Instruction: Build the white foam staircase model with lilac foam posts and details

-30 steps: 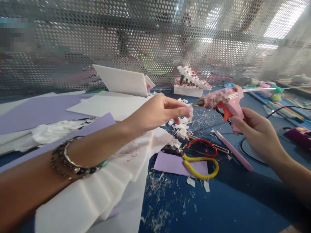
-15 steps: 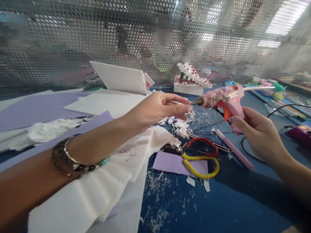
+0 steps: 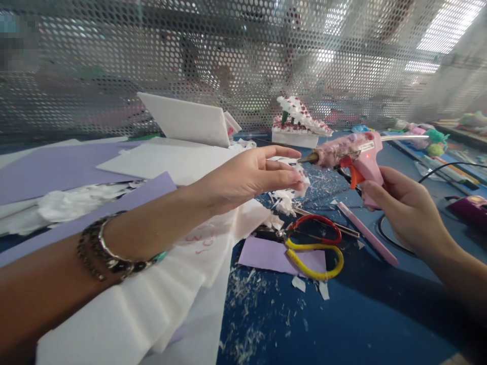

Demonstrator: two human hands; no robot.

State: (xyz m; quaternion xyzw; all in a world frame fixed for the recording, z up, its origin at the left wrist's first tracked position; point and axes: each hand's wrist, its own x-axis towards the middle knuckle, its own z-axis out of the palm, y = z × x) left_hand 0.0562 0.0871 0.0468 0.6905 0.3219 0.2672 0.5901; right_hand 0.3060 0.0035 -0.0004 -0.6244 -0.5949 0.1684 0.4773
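Observation:
My left hand (image 3: pixel 251 175) pinches a small white foam scrap (image 3: pixel 302 177) between thumb and fingers, held in the air over the blue table (image 3: pixel 361 314). My right hand (image 3: pixel 403 213) grips the handle of a pink hot glue gun (image 3: pixel 352 152). Its brass nozzle points left and sits right beside the scrap, almost touching it. A glue stick pokes out of the gun's back end, and a red light shows on its body. A beaded bracelet (image 3: pixel 114 253) circles my left wrist.
Red-and-yellow scissors (image 3: pixel 312 243) lie on a lilac foam piece (image 3: pixel 274 256) below the hands. A pink stick (image 3: pixel 367 233) and a black cord lie to the right. White and lilac foam sheets (image 3: pixel 160 162) cover the left. A decorated foam model (image 3: pixel 299 124) stands before the perforated metal screen.
My left hand has shifted slightly right and its index finger has stretched out, bringing the scrap up to the nozzle. The glue gun has stayed nearly still.

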